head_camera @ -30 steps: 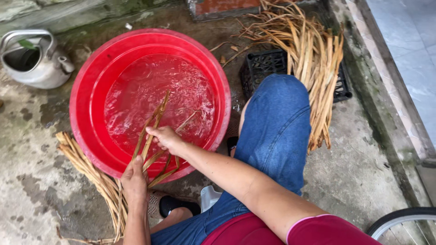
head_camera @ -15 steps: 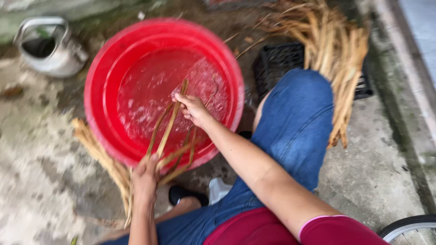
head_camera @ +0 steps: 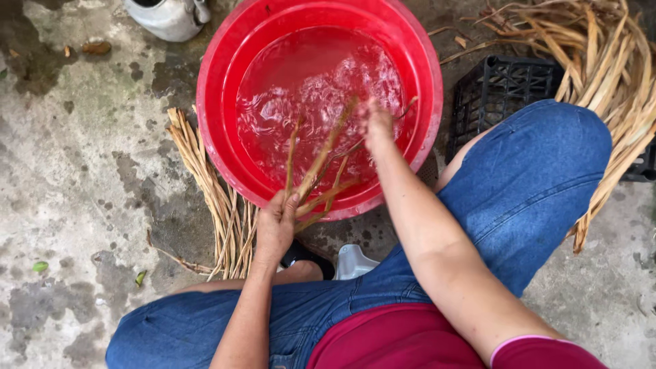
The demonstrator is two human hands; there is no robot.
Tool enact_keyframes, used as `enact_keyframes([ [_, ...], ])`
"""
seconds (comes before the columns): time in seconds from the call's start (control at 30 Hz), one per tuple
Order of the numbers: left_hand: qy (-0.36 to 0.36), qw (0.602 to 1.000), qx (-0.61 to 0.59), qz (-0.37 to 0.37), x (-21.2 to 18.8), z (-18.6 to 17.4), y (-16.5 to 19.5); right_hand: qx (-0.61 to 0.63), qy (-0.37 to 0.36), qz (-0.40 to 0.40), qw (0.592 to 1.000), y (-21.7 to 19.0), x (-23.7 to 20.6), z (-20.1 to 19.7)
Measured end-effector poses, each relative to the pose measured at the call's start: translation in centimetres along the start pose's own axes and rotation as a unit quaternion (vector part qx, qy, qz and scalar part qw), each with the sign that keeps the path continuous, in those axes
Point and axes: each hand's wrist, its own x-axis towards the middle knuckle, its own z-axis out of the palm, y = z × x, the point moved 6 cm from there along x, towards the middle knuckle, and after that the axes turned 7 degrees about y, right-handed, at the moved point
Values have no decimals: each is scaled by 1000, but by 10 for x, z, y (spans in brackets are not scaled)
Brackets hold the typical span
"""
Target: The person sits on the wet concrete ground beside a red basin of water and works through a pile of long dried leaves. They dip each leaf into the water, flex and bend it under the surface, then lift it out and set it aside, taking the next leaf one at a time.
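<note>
Stained, damp concrete floor (head_camera: 75, 178) fills the scene, blotched dark and pale. On it sits a big round red plastic basin (head_camera: 225, 143), holding water that is churned and foamy. To the right a large heap of dry tan stalks (head_camera: 615, 89) lies across a black plastic crate (head_camera: 499, 89), which stands just beside the basin. The person crouches over the basin in blue jeans (head_camera: 540, 184) and a dark red top (head_camera: 396, 338), knees spread to either side.

A smaller bundle of dry stalks (head_camera: 205, 184) lies on the floor against the basin's left side, running toward the person's feet. A metal kettle (head_camera: 167, 15) stands at the top edge, touching or just beside the basin's rim.

Several wet stalks (head_camera: 321, 160) lean over the near rim, their upper ends in the water. The left hand (head_camera: 277, 222) is closed around their lower ends at the rim, fingers wrapped tight. The right hand (head_camera: 376, 123) is down in the water near the stalks' tips; it is blurred, so I cannot tell whether its fingers are spread or closed.
</note>
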Motion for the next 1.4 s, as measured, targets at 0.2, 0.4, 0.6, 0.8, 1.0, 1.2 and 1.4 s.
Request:
enact_keyframes([
  [0.2, 29, 997, -18, 74, 16, -9, 13, -171, -133, -93, 972, 1, -59, 43],
  [0.4, -47, 983, 169, 62, 12, 11, 21, -305, -334, 54, 891, 60, -119, 72],
  [0.6, -69, 982, 146, 96, -7, -1, 29, -213, -159, 77, 961, 44, -41, 36],
  [0.8, -100, 984, 111, 97, -16, -8, 38, -103, -31, 47, 993, 5, 5, 4],
  [1.0, -121, 989, 85, 26, -3, -14, 28, -101, -254, 58, 960, 29, -54, 54],
  [1.2, -102, 989, 89, 66, -11, -17, 33, -147, -170, 62, 972, 48, -46, 43],
  [1.4, -90, 992, 80, 42, -16, -16, 22, -140, -73, 13, 987, 7, 5, 18],
])
